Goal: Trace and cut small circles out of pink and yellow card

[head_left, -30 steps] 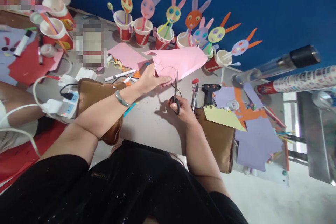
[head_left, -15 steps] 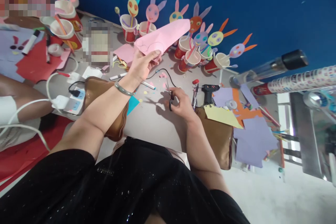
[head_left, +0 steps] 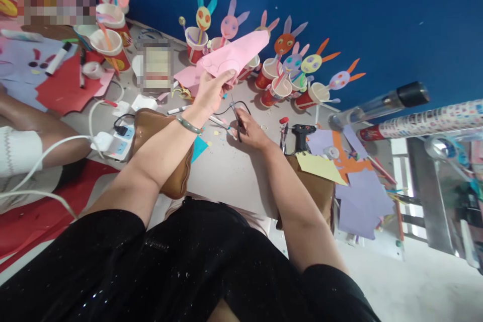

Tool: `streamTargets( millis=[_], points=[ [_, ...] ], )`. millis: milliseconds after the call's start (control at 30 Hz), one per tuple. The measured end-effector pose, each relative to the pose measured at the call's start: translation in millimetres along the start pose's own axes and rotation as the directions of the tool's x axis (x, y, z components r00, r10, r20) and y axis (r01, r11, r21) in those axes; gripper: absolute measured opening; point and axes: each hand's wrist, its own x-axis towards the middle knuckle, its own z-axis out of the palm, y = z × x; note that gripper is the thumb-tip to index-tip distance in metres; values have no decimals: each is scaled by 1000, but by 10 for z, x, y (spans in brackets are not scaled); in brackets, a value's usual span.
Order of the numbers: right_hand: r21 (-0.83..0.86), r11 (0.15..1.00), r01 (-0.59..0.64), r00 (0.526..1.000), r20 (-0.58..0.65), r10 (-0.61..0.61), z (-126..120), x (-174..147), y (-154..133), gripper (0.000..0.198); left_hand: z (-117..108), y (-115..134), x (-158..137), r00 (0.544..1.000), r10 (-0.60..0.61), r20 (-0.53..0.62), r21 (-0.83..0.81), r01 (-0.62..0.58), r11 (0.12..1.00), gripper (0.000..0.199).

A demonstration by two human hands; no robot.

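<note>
My left hand (head_left: 216, 88) grips a sheet of pink paper (head_left: 241, 50) by its lower edge, thumb on top. Curved pencil-like outlines show on the paper near the thumb. Lower and to the right, my right hand (head_left: 252, 130) has its fingers through the handles of a pair of scissors (head_left: 238, 124). The blades point up toward the pink paper but are apart from it. A capped marker (head_left: 219, 121) lies beside the scissors, and a piece of blue paper (head_left: 199, 149) sits under my left forearm.
Red paper cups (head_left: 278, 91) with paper rabbit heads line the wall. At right are a black glue gun (head_left: 303, 136), yellow paper (head_left: 320, 168) and purple paper (head_left: 364, 201). A power strip (head_left: 121, 147) with cables lies at left, near another person's arm (head_left: 49, 131).
My right hand has moved up and left with the scissors, closer to the pink paper. The left hand still holds the paper. The whole view has shifted slightly.
</note>
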Motion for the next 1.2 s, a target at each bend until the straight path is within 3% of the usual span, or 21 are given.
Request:
streamTargets(
  millis=[200, 333, 567, 733, 800, 933, 1067, 1200],
  points=[
    [68, 998, -18, 1000, 19, 17, 84, -414, -245, 69, -41, -17, 19, 998, 15, 59, 17, -16, 1000, 41],
    [45, 999, 22, 997, 74, -26, 256, -557, -433, 53, -15, 5, 13, 1000, -7, 13, 35, 6, 999, 46],
    [38, 999, 6, 998, 55, -8, 541, -257, -655, 33, 37, 16, -10, 999, -23, -36, 30, 24, 999, 39],
    [147, 988, -49, 999, 2, 49, 494, -253, -701, 32, 26, 27, 19, 997, -56, -57, 20, 57, 998, 26],
    [224, 968, -114, 988, -75, 134, 452, -338, -668, 41, 18, 33, 40, 995, -67, -73, 3, 67, 998, 21],
    [352, 896, -270, 919, -185, 349, 451, -466, -570, 58, 9, 38, 55, 994, -73, -75, 5, 74, 997, 17],
    [359, 892, -273, 932, -130, 338, 557, -349, -550, 63, 15, 36, 39, 998, -42, -52, -23, 41, 999, 23],
    [469, 854, -224, 941, -123, 314, 628, -98, -623, 48, 19, 23, 37, 997, -47, -63, 13, 48, 999, 35]
  ],
)
